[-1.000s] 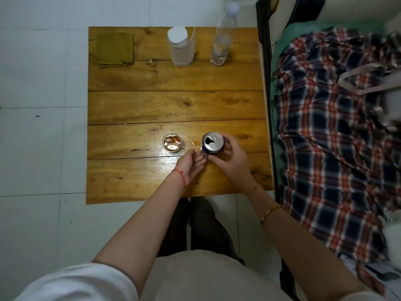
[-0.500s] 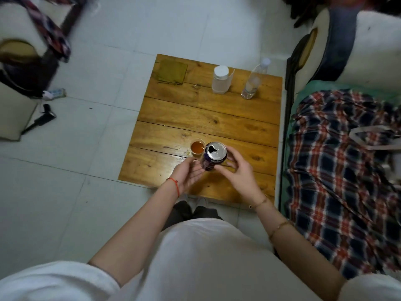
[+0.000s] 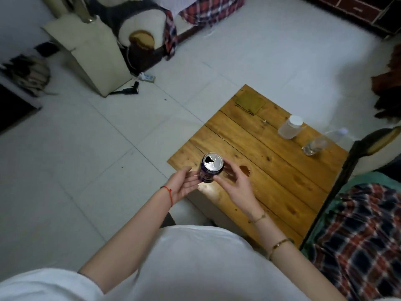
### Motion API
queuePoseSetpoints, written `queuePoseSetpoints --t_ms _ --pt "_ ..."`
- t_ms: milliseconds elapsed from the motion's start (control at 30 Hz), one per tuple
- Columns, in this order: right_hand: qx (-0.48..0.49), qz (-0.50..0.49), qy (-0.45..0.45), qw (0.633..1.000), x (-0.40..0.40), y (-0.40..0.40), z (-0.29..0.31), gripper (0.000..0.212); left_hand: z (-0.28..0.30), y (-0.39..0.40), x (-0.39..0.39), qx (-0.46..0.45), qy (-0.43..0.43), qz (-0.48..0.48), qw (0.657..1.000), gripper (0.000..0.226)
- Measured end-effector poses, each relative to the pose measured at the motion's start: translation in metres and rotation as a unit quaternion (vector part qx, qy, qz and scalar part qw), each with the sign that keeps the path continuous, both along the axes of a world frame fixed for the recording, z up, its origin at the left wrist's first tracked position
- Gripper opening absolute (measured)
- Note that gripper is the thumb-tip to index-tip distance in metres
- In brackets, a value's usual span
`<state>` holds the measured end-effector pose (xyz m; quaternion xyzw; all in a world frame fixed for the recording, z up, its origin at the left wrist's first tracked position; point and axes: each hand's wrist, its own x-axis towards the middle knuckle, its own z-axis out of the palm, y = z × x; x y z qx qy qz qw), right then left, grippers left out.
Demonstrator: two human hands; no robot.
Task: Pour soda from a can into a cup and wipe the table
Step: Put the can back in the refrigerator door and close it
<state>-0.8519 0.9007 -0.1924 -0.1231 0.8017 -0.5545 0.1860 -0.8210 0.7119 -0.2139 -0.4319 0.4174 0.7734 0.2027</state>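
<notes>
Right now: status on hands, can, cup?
Right hand grips can, upright, opened. Left hand open, fingertips at can. Cup partly hidden behind right hand.

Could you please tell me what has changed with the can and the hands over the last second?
The soda can has been lifted off the table, tilting slightly toward the cup. The right hand still grips it; the left hand has opened beside it. The cloth, jar and water bottle stayed put.
</notes>
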Motion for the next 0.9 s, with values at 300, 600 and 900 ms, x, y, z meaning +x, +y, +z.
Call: queuePoseSetpoints --t_ms 300,600,900 --pt "-0.016 0.167 0.017 0.986 0.014 -0.148 0.014 0.052 0.021 -0.126 0.077 0.003 0.018 0.17 0.985 0.04" --pt "-0.038 0.288 0.036 0.956 0.066 -0.345 0.024 0.05 0.044 -0.284 0.169 -0.044 0.017 0.302 0.952 0.036" --pt "-0.06 0.41 0.026 0.91 0.12 -0.497 0.031 0.046 0.056 -0.395 0.254 -0.056 0.016 0.43 0.901 0.035"
